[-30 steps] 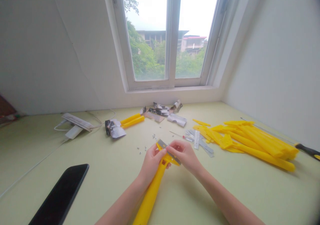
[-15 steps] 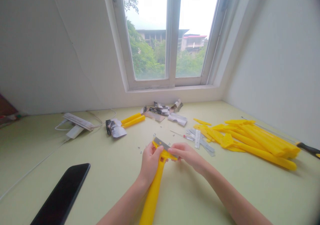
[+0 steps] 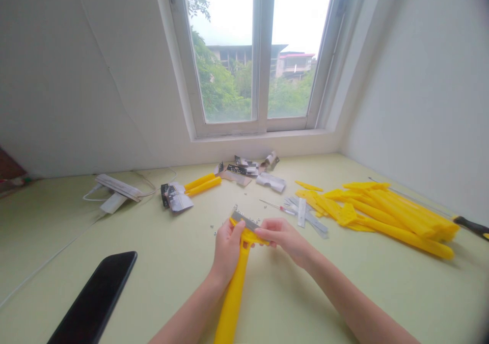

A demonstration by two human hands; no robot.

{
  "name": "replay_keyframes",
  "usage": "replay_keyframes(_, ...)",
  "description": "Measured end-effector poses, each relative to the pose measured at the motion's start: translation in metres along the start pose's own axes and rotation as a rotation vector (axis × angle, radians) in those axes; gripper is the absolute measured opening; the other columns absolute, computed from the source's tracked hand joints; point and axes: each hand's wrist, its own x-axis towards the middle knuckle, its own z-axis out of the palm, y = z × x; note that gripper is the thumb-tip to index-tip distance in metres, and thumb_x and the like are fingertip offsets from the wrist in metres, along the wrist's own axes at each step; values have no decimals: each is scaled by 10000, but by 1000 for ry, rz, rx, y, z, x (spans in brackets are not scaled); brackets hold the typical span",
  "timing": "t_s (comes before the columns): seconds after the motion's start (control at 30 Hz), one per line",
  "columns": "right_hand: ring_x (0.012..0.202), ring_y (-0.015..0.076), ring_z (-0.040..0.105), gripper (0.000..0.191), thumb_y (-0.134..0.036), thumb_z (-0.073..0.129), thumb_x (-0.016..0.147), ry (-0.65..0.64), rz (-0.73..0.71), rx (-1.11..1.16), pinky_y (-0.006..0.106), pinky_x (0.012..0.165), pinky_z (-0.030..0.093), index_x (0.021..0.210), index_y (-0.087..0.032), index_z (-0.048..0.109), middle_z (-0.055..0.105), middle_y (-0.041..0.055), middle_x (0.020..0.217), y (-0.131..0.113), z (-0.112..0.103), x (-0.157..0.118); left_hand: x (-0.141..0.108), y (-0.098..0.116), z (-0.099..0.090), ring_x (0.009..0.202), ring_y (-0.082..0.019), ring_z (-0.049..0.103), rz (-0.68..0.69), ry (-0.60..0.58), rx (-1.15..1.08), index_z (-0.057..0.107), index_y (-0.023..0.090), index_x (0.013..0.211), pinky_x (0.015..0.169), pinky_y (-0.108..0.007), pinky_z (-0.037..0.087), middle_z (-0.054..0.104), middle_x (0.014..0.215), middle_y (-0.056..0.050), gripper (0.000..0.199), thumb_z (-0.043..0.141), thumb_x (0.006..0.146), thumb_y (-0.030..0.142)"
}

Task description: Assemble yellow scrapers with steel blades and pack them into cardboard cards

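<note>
Left fingers (image 3: pixel 231 235) curl closed round the neck of a long yellow plastic scraper (image 3: pixel 233 298); right fingers (image 3: pixel 267 227) pinch its head below a thin steel blade (image 3: pixel 244 220). Likely light, stiff; safest held by the handle, above the pale green worktop (image 3: pixel 171 283).
</note>
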Motion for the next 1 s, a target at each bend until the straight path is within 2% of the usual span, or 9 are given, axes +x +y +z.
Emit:
replay_keyframes(0.17,553,85,412,260,-357,584,706,-7,18,-2,214,515,277,572,-149,505,513,-13,574,0,-2,1,-1,2,0,472,-95,478,31,-39,2,478,153,753,471,-228,396,524,570,24,188,446,803,331)
replay_keyframes(0.37,605,94,454,172,-306,583,700,-37,47,51,208,534,306,628,-151,575,557,0,642,0,-6,1,-1,2,-1,470,-87,460,53,-34,-12,473,163,754,473,-223,379,520,578,30,169,451,806,322)
replay_keyframes(0.57,546,81,417,177,-289,584,700,-27,-7,28,213,526,293,594,-148,574,550,-11,577,0,-6,1,1,2,-2,459,-88,455,44,-35,-23,473,162,735,471,-227,383,513,559,33,166,445,805,310)
replay_keyframes(0.77,597,99,460,185,-320,565,710,-89,-4,45,223,545,317,694,-150,635,597,21,686,-4,-8,-1,2,5,-2,454,-89,463,61,-43,-48,480,163,761,469,-226,376,525,568,32,156,443,805,308)
replay_keyframes(1.0,514,76,362,115,-214,546,670,34,-18,-16,223,502,250,584,-138,561,551,-5,559,0,-3,2,3,2,-1,480,-92,476,31,0,17,479,156,766,483,-225,381,531,584,22,187,443,800,337)
